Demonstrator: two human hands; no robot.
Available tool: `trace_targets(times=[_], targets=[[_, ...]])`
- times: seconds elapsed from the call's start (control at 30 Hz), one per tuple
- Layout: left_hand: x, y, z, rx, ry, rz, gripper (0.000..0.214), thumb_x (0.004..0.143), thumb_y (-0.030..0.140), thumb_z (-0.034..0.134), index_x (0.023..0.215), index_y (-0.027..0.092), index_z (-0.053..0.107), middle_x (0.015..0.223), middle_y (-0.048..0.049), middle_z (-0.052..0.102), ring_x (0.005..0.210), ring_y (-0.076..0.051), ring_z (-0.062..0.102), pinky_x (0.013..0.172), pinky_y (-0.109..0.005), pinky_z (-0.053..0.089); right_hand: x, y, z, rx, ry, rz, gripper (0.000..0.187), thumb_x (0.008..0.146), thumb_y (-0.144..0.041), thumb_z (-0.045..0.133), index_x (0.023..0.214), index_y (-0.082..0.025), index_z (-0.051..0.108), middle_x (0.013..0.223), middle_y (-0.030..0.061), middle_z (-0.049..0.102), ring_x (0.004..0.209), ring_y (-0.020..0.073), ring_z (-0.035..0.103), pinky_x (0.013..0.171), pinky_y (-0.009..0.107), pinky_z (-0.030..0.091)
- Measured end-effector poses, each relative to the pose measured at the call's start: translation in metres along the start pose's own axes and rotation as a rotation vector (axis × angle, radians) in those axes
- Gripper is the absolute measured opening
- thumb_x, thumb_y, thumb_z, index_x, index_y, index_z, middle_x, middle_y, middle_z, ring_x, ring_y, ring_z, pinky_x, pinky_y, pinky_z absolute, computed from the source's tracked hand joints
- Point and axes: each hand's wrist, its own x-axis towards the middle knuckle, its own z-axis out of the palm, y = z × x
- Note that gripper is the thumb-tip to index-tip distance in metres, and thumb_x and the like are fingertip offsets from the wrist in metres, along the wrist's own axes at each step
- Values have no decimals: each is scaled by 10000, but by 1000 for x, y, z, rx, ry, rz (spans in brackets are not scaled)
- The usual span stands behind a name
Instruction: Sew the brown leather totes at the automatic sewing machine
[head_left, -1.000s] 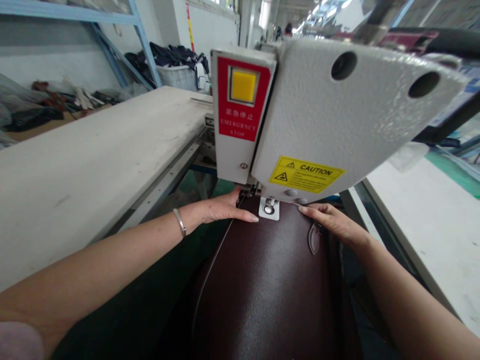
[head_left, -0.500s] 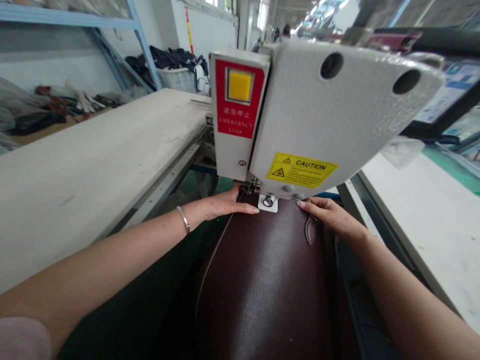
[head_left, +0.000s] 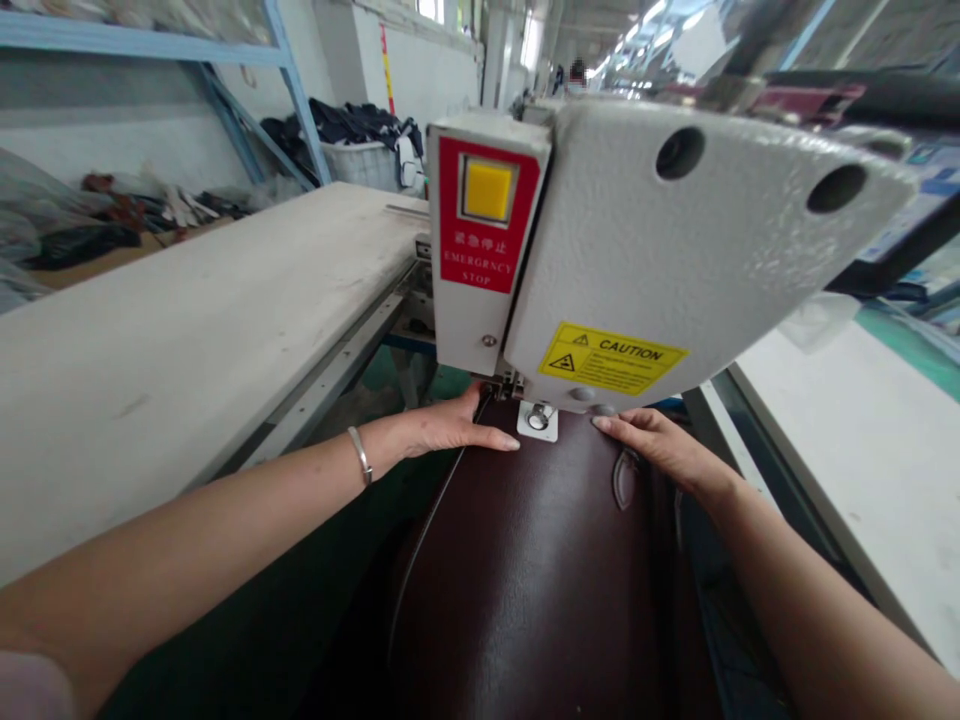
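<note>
1. Closest to me, a long, dark maroon leather piece (head_left: pixel 517 560), finely grained and glossy along its curved middle, runs under the machine, with a thin pale edging (head_left: pixel 412 560) down its left side.
2. A leaf-shaped maroon leather tab (head_left: pixel 623 480) lies near its right edge.
3. The two hands are apart. The left hand (head_left: pixel 457 425), below a smooth silver metal bangle (head_left: pixel 360 455), lays its thumb on the leather; its fingers are partly hidden, so I cannot tell how firmly it grips.
4. The right hand (head_left: pixel 652 440) has its thumb on the leather's opposite side; its grip is likewise unclear.
5. Between the thumbs sits a flat white square plate (head_left: pixel 549 433) with a round metal piece (head_left: pixel 538 419) at its middle.
6. Above looms a pebbly grey-white machine head (head_left: pixel 637 250), bearing a square yellow button (head_left: pixel 487 190) on a red panel and a slanted yellow caution label (head_left: pixel 611 360).
7. A pale, scuffed flat tabletop (head_left: pixel 225 290) stretches left.
8. Beyond it, dark crumpled cloth (head_left: pixel 349 125) fills a grey bin (head_left: pixel 364 166).
</note>
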Motion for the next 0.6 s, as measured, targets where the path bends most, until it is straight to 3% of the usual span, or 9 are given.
trace_targets(times=[0.2,0.37,0.47,0.6], targets=[[3,0,2,-43,18,-1,1087,647,493,873,1509,154,302,1593,-173,351,1509,-332,260,1266,-483,176,0,-1,3,-36,29,-63,554,679,-730,779,657,-205,605,626,4,582,661,175,560,575,277,419],[-19,-2,10,-98,57,-94,1055,660,511,879,1490,142,343,1538,-196,437,1440,-345,395,1223,-492,293,-6,-1,9,-36,62,-143,581,665,-763,758,679,-201,613,643,10,600,680,186,573,577,270,440],[-34,-4,18,-202,0,-132,976,686,522,873,1468,180,400,1495,-172,506,1381,-339,483,1157,-464,405,-5,3,11,-34,87,-161,585,666,-768,747,699,-195,630,670,22,631,689,195,588,604,277,465],[-50,-8,29,-349,-13,-199,854,698,548,861,1404,228,501,1348,-114,652,1266,-337,598,1034,-435,518,-1,8,14,-62,169,-197,554,706,-753,704,729,-200,670,764,62,703,805,250,645,744,332,519]])
